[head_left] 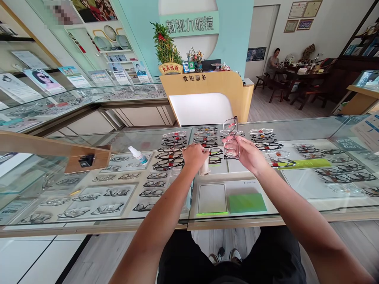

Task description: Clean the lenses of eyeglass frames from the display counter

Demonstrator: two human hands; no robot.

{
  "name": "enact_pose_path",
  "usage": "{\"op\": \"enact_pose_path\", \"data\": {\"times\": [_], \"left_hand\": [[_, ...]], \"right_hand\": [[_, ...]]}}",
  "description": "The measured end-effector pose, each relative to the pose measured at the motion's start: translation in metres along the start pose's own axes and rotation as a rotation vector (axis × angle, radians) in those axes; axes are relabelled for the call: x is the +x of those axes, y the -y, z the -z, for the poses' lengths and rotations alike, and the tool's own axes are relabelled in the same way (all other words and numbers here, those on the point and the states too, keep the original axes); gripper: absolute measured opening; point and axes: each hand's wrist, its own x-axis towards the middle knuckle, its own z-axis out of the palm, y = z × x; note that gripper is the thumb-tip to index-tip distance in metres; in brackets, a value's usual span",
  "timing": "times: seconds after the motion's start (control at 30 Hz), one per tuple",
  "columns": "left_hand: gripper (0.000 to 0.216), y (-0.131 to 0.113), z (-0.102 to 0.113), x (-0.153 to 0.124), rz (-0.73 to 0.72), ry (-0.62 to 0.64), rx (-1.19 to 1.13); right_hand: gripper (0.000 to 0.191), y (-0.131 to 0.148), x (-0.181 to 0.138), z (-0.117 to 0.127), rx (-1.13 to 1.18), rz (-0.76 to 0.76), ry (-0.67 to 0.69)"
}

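Observation:
My right hand [248,152] pinches a pair of eyeglasses [231,128] and holds it up on end above the glass counter, one lens over the other. The frame is dark along one side, with clear lenses. My left hand [195,156] is closed on a pale cleaning cloth [205,168], which hangs below the fingers, apart from the eyeglasses. Rows of eyeglasses [169,163] lie beside and behind my left hand. To its left stands a white spray bottle [138,155] with a blue label.
The glass display counter [189,225] runs across in front of me, with more frames [108,209] inside. A green box [247,203] shows near its front edge. A wooden stand [89,157] is at left. Beyond are a reception desk [204,85] and a seated person [272,63].

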Motion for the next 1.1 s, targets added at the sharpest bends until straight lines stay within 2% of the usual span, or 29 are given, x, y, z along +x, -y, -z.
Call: {"op": "enact_pose_path", "data": {"times": [0.23,0.43,0.6,0.8,0.97,1.1], "left_hand": [[0.019,0.000,0.004,0.001,0.045,0.025,-0.063],[0.011,0.012,0.016,0.004,0.110,0.067,-0.216],[0.015,0.025,0.031,0.007,0.140,0.010,-0.417],[0.022,0.024,0.048,0.008,0.086,-0.052,-0.777],[0.035,0.002,0.055,-0.007,-0.013,0.093,-1.437],[0.045,-0.015,0.059,-0.022,-0.084,0.135,-1.704]], "right_hand": [[0.033,0.001,-0.001,0.000,-0.011,-0.004,0.000],[0.034,0.002,-0.002,-0.001,-0.027,-0.003,-0.004],[0.034,0.001,-0.002,-0.003,-0.001,-0.003,0.014],[0.031,-0.004,-0.001,-0.001,0.019,-0.009,-0.024],[0.031,-0.010,0.001,0.000,0.075,-0.016,-0.101],[0.032,-0.012,0.001,-0.002,0.148,-0.062,-0.123]]}}
